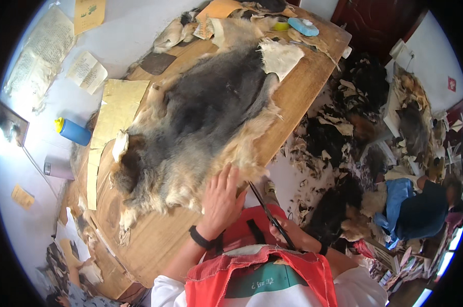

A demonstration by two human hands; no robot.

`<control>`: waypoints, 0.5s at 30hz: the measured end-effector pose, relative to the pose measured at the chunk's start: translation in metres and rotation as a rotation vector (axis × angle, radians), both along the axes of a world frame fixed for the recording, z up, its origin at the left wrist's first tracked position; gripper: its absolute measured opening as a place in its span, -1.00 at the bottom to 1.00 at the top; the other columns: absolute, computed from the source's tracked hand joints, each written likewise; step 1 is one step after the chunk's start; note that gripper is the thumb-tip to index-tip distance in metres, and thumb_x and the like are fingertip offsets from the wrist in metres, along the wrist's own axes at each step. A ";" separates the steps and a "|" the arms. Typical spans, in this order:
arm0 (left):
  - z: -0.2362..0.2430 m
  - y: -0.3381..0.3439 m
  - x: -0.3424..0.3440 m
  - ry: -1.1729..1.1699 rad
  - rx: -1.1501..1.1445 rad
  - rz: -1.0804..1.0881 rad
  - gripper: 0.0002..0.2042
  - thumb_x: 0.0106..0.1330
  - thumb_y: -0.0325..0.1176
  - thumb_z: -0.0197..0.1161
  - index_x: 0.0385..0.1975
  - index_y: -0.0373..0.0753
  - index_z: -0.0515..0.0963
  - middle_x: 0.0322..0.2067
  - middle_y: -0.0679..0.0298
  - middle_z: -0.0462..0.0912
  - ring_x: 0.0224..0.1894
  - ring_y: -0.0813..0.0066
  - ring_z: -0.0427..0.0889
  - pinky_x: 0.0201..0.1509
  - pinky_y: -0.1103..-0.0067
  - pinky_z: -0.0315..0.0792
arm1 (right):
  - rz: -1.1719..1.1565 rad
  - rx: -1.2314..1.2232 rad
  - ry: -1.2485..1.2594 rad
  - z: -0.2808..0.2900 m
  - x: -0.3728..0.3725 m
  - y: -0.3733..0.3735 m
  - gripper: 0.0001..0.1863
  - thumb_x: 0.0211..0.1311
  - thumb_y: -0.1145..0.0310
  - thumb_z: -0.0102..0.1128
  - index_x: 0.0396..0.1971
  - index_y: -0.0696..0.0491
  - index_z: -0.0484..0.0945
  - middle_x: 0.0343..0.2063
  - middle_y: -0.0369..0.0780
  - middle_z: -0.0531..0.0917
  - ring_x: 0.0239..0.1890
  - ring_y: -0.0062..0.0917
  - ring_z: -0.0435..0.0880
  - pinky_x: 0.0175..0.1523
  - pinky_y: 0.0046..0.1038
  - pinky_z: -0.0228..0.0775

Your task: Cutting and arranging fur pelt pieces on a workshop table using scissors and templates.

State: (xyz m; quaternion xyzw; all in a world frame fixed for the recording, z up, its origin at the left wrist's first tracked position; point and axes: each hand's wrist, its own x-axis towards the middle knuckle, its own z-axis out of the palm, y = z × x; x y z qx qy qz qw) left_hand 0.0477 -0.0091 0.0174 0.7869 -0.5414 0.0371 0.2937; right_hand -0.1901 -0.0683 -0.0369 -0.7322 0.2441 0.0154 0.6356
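Observation:
A large fur pelt (206,117), grey in the middle with tan edges, lies spread fur-side up on a wooden table (303,87). My left hand (222,197) rests flat on the pelt's near edge, fingers spread, a black band on the wrist. My right hand (285,233) grips the handles of dark scissors (264,204), blades pointing up toward the pelt's edge beside my left fingers. A red apron (252,271) covers my front.
Several fur scraps (339,138) litter the floor to the right. A person in blue (421,210) sits at the far right. A blue bottle with a yellow cap (72,131) stands on the left. A blue oval object (303,25) and papers lie at the table's far end.

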 end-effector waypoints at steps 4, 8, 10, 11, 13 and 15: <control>-0.022 -0.008 0.012 0.055 0.151 -0.098 -0.74 0.10 -0.44 0.27 -0.18 -0.30 0.54 -0.17 0.10 0.58 -0.06 0.11 0.49 0.01 0.35 0.42 | -0.012 0.217 0.201 0.010 0.005 0.004 -0.45 0.42 -0.19 -0.12 -0.34 0.09 0.33 -0.63 -0.29 0.33 -0.56 -0.57 0.39 -0.42 -0.44 0.25; -0.035 -0.007 0.016 0.083 0.166 -0.129 -0.83 0.09 -0.48 0.24 -0.29 -0.25 0.60 -0.27 0.20 0.62 -0.12 0.17 0.54 -0.06 0.37 0.46 | -0.118 0.562 0.189 0.000 0.015 0.011 -0.45 0.41 -0.20 -0.13 -0.35 0.07 0.34 -0.61 -0.35 0.35 -0.54 -0.63 0.37 -0.43 -0.47 0.24; -0.036 -0.007 0.015 0.081 0.136 -0.132 -0.86 0.10 -0.49 0.24 -0.32 -0.24 0.60 -0.30 0.22 0.62 -0.16 0.19 0.55 -0.10 0.38 0.47 | -0.093 0.344 0.160 0.005 0.035 0.003 -0.45 0.41 -0.21 -0.14 -0.36 0.06 0.36 -0.60 -0.38 0.37 -0.55 -0.66 0.35 -0.44 -0.52 0.23; -0.035 -0.007 0.014 0.081 0.102 -0.134 -0.88 0.10 -0.49 0.23 -0.36 -0.22 0.61 -0.33 0.24 0.63 -0.20 0.21 0.56 -0.14 0.39 0.49 | -0.096 0.346 0.157 0.003 0.044 0.004 -0.45 0.41 -0.21 -0.14 -0.36 0.06 0.36 -0.60 -0.38 0.37 -0.55 -0.66 0.35 -0.44 -0.52 0.23; -0.032 -0.007 0.012 0.074 0.108 -0.134 -0.89 0.10 -0.49 0.23 -0.36 -0.22 0.61 -0.33 0.24 0.62 -0.21 0.21 0.57 -0.15 0.39 0.49 | -0.223 0.383 0.115 -0.003 0.058 0.007 -0.41 0.37 -0.27 -0.12 -0.40 0.04 0.39 -0.60 -0.39 0.39 -0.59 -0.70 0.37 -0.50 -0.56 0.25; -0.032 -0.007 0.011 0.070 0.109 -0.125 -0.89 0.11 -0.49 0.23 -0.37 -0.21 0.60 -0.33 0.24 0.62 -0.23 0.22 0.58 -0.17 0.39 0.50 | -0.274 0.461 0.124 -0.001 0.062 0.014 -0.39 0.34 -0.30 -0.12 -0.41 0.04 0.39 -0.63 -0.38 0.40 -0.63 -0.70 0.39 -0.54 -0.57 0.26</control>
